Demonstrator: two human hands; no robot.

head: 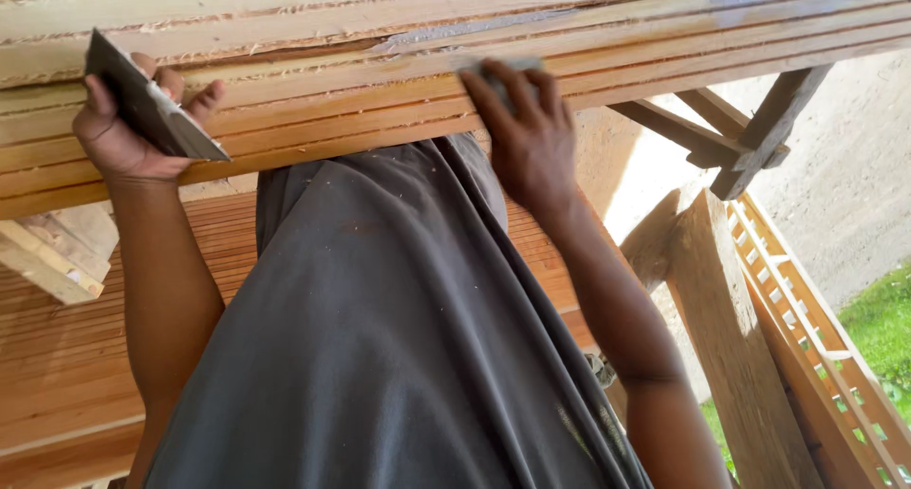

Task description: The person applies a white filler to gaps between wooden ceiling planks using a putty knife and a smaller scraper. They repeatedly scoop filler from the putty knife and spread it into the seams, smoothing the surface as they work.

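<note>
A flat metal scraper blade [152, 105], grey and roughly trapezoid, sits tilted in the left hand [123, 133], its long edge slanting down to the right against the stacked wooden planks [380, 81]. The planks lie edge-on in a horizontal bundle, pale yellow with rough, fibrous edges and grey filler smears. The right hand [527, 133] presses a small grey pad [503, 67] onto them.

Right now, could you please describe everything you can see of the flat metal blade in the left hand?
The flat metal blade is a thin, grey, roughly rectangular sheet with a dull, smeared face and a pale straight lower edge ending in a sharp corner. It tilts down to the right, in front of the stacked wooden boards. The left hand grips its upper end, with fingers behind it.
</note>
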